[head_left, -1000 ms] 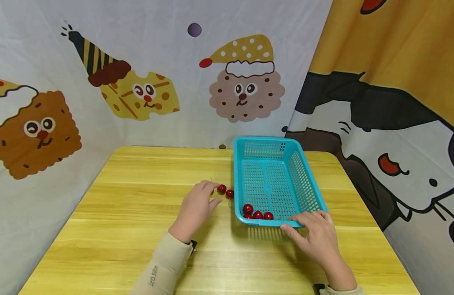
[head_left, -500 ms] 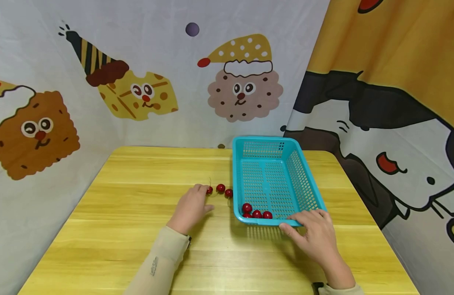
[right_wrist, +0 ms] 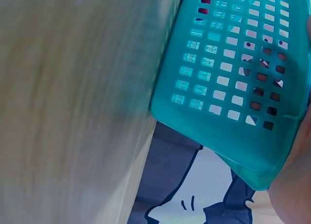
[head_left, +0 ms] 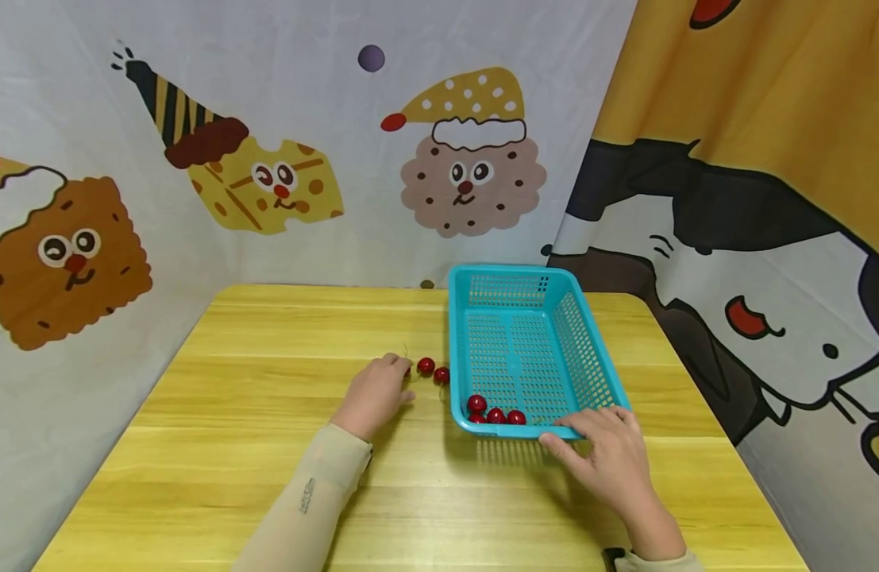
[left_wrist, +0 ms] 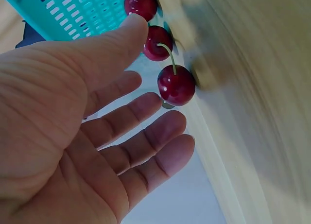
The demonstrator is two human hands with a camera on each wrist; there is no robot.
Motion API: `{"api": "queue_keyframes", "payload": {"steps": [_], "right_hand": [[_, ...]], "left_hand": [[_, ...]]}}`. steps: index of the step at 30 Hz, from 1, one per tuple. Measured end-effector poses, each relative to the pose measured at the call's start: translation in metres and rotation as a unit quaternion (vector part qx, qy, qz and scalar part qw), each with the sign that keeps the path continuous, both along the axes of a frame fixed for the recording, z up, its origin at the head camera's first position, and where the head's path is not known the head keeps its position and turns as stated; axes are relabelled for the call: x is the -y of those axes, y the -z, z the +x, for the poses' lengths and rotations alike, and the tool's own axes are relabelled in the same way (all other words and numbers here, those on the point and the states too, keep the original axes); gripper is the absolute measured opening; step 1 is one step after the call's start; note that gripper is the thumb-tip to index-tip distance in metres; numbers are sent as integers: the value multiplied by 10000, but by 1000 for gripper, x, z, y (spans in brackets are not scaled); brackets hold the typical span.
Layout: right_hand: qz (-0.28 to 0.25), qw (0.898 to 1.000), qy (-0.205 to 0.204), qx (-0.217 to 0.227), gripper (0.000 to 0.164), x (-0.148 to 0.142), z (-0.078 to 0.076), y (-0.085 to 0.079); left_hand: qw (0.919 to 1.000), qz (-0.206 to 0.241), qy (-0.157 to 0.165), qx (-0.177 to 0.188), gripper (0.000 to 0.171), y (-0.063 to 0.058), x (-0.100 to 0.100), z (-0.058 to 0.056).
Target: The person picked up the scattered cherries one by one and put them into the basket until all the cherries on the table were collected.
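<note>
My left hand (head_left: 371, 397) reaches over the table at a short row of three cherries (head_left: 426, 366) left of the basket. In the left wrist view its fingers are spread and loosely bent beside the nearest cherry (left_wrist: 176, 88), whose stem points up. The thumb overlaps another cherry in that view. From the head, the leftmost cherry is mostly hidden by the fingertips. My right hand (head_left: 607, 453) grips the near right corner of a turquoise plastic basket (head_left: 510, 294), thumb outside and fingers over the rim. Several cherries (head_left: 476, 404) lie in the basket's near left corner.
The basket stands on a yellow wooden table (head_left: 267, 334), its far end close to the back edge. Behind hangs a white cloth (head_left: 303, 63) printed with cartoon snacks. A yellow cartoon curtain (head_left: 768, 79) borders the right side.
My left hand drew back to the left, showing the leftmost cherry, then came slightly right again and covers most of it. The right hand stays on the basket rim.
</note>
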State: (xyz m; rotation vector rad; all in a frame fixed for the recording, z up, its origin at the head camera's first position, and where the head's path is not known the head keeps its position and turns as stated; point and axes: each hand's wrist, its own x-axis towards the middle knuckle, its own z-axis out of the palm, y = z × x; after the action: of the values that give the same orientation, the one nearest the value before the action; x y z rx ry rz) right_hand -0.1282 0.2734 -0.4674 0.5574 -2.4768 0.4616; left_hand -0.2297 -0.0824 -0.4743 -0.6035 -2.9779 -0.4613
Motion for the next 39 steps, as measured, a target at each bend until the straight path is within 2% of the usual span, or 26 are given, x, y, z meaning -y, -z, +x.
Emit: {"api": "queue_keyframes", "payload": {"steps": [7,12,15,24,31,37,39], "right_hand": [[-21,10000,-12,18,28,0,-1,1],[-32,10000,-6,4,28,0,0,1],[-17,10000,-12,18,29,0,0,2],[-27,10000,-20,-24,29,0,0,1],[-11,10000,-21,-17,29,0,0,1],[-42,10000,-10,-40,30,0,-1,-1],[-40,10000,-6,-28,30,0,0,-1]], "left_hand": [[9998,-187,34,61,42,2,-1,-3],[9987,-487,17,-117,48,2,0,-5],[9984,-560,6,-58,54,2,0,-7],[9994,-309,74,159,55,5,-4,-14],[9982,-238,43,546,51,8,-5,-15],[9987,36,-75,496,50,11,-1,-16],[9991,146,-111,376,50,9,1,-15]]}}
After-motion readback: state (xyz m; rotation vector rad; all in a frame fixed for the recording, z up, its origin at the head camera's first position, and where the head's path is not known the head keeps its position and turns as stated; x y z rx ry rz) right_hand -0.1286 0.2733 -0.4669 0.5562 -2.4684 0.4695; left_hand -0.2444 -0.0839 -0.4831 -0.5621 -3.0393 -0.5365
